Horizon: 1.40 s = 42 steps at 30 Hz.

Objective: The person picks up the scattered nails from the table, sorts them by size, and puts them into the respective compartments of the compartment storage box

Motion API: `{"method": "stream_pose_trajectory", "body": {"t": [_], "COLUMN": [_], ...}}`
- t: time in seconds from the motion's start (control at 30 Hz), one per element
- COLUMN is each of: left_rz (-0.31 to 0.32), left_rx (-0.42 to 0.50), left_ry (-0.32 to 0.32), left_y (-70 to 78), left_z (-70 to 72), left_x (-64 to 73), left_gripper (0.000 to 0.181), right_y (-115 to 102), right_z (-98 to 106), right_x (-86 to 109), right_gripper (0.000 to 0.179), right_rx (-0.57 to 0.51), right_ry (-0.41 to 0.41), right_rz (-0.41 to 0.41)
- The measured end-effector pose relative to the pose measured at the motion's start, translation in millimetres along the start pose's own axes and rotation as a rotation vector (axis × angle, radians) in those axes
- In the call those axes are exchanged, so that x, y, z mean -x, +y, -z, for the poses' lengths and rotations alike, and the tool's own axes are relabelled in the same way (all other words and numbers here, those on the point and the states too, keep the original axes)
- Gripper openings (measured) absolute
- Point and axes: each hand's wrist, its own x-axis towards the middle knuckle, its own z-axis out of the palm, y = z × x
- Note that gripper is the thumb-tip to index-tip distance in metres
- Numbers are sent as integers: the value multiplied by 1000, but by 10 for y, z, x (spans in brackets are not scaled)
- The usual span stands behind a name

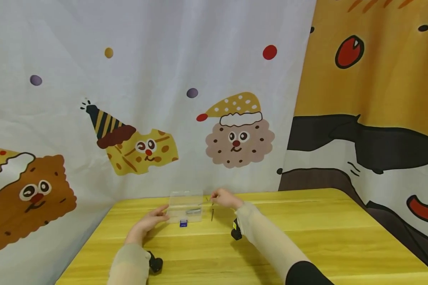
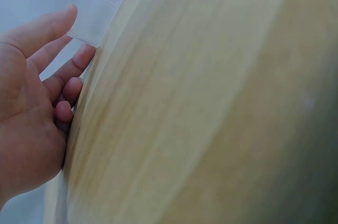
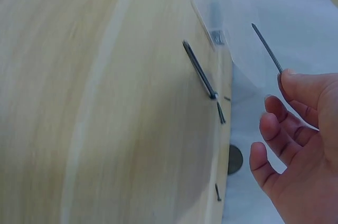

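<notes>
A clear plastic box [image 1: 174,217] stands near the table's far edge with its lid raised, a blue latch [image 1: 183,223] at its front. Grey metal nails [image 1: 193,212] lie in its right part. My left hand [image 1: 150,220] holds the box's left end, thumb [image 2: 62,22] at the front wall and fingers around the corner. Just right of the box, my right hand [image 1: 226,198] pinches a thin nail [image 3: 266,47] between thumb and forefinger, its point toward the box. The other right fingers are loosely bent. Below it a thicker nail [image 3: 198,70] lies on the table.
Smaller nails [image 3: 221,113] lie by the far table edge, another nail [image 3: 217,192] farther along it. A printed cloth [image 1: 235,59] hangs right behind the wooden table [image 1: 199,253]. Each wrist carries a black camera [image 1: 155,263].
</notes>
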Motion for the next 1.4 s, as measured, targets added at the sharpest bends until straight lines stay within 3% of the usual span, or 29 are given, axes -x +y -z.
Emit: {"method": "stream_pose_trajectory", "body": {"t": [0.33,0.63,0.9,1.2,1.4], "left_rz": [23,3,3,8,11], "left_rx": [21,15,30,32,18], "left_ry": [29,-9,-15,-13,-20], "left_y": [-56,4,6,8,-21], "left_z": [-8,7,-2,-10,3], "left_x": [-73,-12,-10,-12,-27], "left_gripper": [63,63,62,60,63], "right_y": [-35,-88,-97,-115,-146], "right_z": [-179,-291,-394,-402,-311], "right_x": [-154,-197,-248,-239,-184], "right_gripper": [15,12,11,13,14], "right_rx": [71,26,96,96,32], "right_ry": [-30,-60,-63,-55,-42], "right_rz": [34,1,15,14,21]}}
